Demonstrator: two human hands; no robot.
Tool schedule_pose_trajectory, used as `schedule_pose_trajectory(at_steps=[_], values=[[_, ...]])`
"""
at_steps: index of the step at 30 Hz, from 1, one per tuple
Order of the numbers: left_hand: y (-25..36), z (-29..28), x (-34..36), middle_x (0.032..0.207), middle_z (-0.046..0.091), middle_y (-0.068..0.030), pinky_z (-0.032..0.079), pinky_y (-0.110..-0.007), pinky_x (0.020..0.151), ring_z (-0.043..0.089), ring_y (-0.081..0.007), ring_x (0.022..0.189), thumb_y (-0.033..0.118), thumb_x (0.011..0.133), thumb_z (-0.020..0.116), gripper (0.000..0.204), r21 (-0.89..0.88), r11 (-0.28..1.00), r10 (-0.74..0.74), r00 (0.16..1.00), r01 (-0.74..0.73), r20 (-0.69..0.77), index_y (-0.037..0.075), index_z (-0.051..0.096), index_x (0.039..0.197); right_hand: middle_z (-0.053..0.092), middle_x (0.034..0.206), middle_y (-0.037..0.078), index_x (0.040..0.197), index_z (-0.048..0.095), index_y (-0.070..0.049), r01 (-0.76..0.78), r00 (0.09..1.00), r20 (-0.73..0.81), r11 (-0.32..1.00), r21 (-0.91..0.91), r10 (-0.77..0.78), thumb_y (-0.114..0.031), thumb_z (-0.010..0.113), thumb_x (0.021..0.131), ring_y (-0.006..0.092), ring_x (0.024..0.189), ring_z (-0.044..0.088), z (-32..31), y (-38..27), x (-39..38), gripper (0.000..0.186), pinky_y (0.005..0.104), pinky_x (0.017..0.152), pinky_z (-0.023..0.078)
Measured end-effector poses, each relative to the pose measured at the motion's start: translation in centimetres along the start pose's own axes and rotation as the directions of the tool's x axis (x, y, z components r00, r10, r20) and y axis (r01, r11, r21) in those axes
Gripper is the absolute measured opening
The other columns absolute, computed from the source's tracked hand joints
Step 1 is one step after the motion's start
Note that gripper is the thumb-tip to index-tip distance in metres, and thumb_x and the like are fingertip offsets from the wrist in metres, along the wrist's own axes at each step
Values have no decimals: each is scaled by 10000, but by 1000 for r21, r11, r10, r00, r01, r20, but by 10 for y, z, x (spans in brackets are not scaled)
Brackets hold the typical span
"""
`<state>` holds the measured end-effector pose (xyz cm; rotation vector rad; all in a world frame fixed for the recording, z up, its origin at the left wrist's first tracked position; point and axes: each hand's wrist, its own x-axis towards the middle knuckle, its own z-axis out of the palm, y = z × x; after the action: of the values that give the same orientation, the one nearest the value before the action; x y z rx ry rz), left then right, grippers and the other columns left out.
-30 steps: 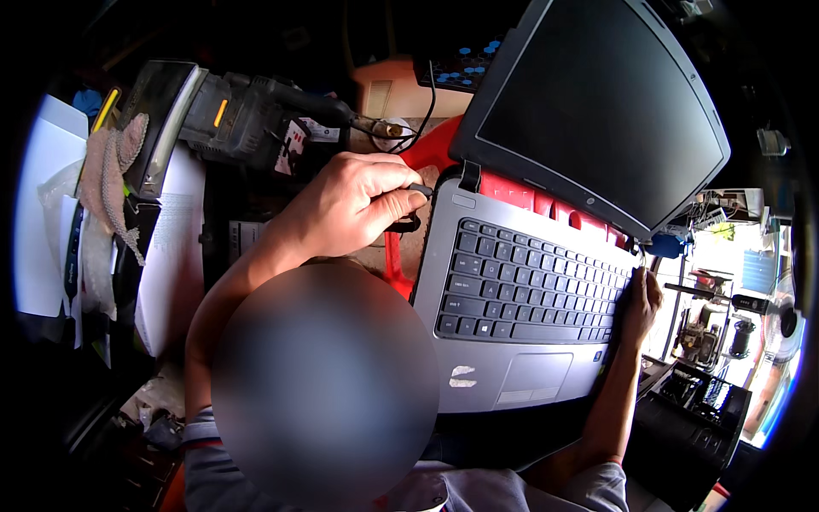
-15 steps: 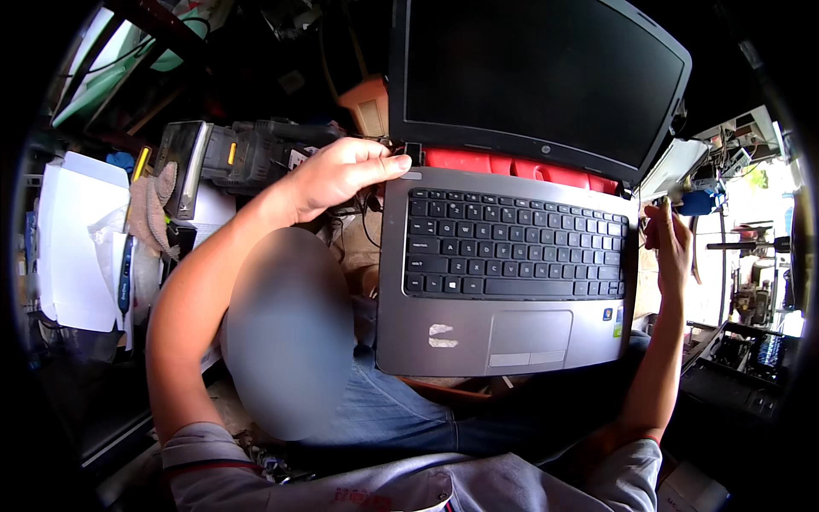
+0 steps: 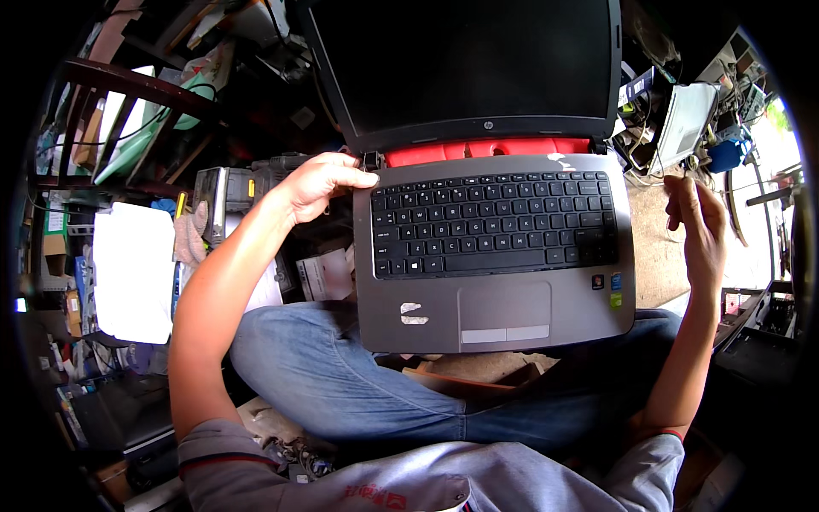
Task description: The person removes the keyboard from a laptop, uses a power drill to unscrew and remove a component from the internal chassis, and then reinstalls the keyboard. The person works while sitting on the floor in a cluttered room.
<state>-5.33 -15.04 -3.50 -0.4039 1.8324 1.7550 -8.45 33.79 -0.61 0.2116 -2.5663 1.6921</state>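
An open grey laptop (image 3: 426, 294) with a black keyboard rests across my lap, its dark screen (image 3: 469, 64) tipped back. Bare patches show on the palm rest, and red material (image 3: 529, 149) is visible in the gap at the hinge. My left hand (image 3: 320, 188) is closed on the laptop's far left corner by the hinge, thumb on top, other fingers mostly hidden. Out past the laptop's right edge, my right hand (image 3: 701, 224) is raised apart from it. Its fingers are bent together at the tips; whatever is between them, if anything, is too small to make out.
A white box lid or sheet (image 3: 132, 273) lies at left, beside a brownish cloth (image 3: 189, 235) and a dark tool case (image 3: 226, 192). Dark wooden bars (image 3: 141, 85) stand at far left. A white panel (image 3: 687, 128), cables and a blue object (image 3: 729, 155) crowd the right.
The view has shifted, and the laptop sits more level and further left in it. My right hand has moved away from the laptop's right edge. My left hand keeps its hold.
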Motion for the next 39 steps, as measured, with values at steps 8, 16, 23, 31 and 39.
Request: schedule_pose_trajectory(at_steps=[8, 16, 23, 31, 39], values=[[7, -5, -7, 974, 687, -38, 494, -280, 752, 636, -126, 852, 228, 942, 619, 230, 115, 993, -41, 996, 33, 73, 33, 654, 1059, 557, 703, -2, 1045, 702, 35, 112, 990, -104, 984, 137, -98, -309, 529, 1021, 63, 640, 479, 2, -19, -19, 386, 214, 596, 365], [-3, -26, -21, 965, 619, -25, 470, -260, 805, 575, -113, 872, 456, 944, 612, 449, 114, 992, 72, 987, -56, -141, 34, 629, 1096, 575, 718, -2, 1048, 722, 8, 176, 982, -93, 977, 119, -165, -338, 552, 1006, 66, 654, 488, 6, -17, -14, 388, 214, 586, 369], [3, 0, -17, 980, 657, 0, 461, -265, 818, 597, -110, 928, 431, 960, 597, 362, 183, 979, 115, 987, -94, -109, 96, 642, 1091, 631, 752, 24, 997, 707, 4, 125, 982, -144, 992, 16, -122, -338, 554, 983, 97, 708, 566, 2, -16, -23, 375, 250, 640, 437], [12, -2, -18, 1124, 671, -51, 482, -340, 889, 615, -159, 958, 473, 961, 573, 455, 383, 924, 91, 979, -14, -184, 84, 626, 1190, 584, 606, -2, 808, 704, -11, 132, 960, -254, 990, 39, -118, -419, 596, 935, 79, 534, 515, 11, -12, -26, 441, 252, 495, 406], [12, 12, -21, 980, 670, 7, 470, -281, 750, 604, -125, 850, 494, 945, 593, 409, 483, 873, 103, 947, 61, -305, 103, 648, 1054, 642, 574, 107, 719, 717, 3, 184, 920, -323, 972, -147, -223, -366, 616, 880, 171, 504, 604, 13, -10, -36, 416, 348, 520, 489]])
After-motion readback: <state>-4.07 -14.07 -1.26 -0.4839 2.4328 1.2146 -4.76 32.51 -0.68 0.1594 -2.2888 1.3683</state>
